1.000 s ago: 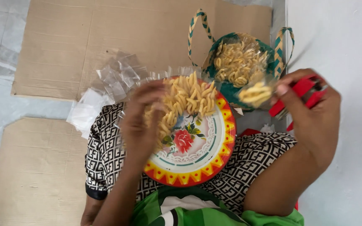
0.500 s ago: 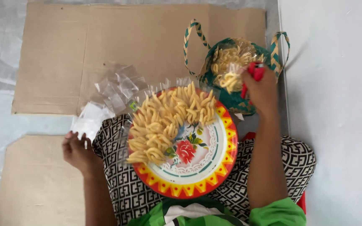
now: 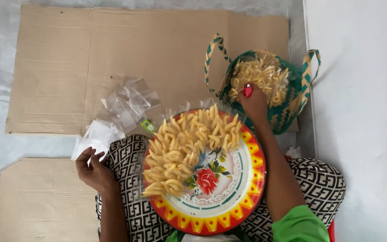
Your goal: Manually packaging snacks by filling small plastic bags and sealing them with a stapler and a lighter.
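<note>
A big round tray point(image 3: 229, 210) with a red flower sits on the person's lap, and a heap of yellow snack sticks point(image 3: 189, 148) covers about half of it. The woven basket point(image 3: 287, 112) beside it holds plenty more, so it looks like much is left to do. No small clear bag point(image 3: 97, 136) looks filled yet. The right hand point(image 3: 254, 104) is in the basket, closed around a small red thing point(image 3: 247, 90). The left hand point(image 3: 94, 168) is curled loosely, fingertips touching a clear bag.

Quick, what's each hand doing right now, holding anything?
Left hand: fingers curled, touching the plastic bags; grip cannot be told.
Right hand: closed on a red scoop in the basket.
</note>
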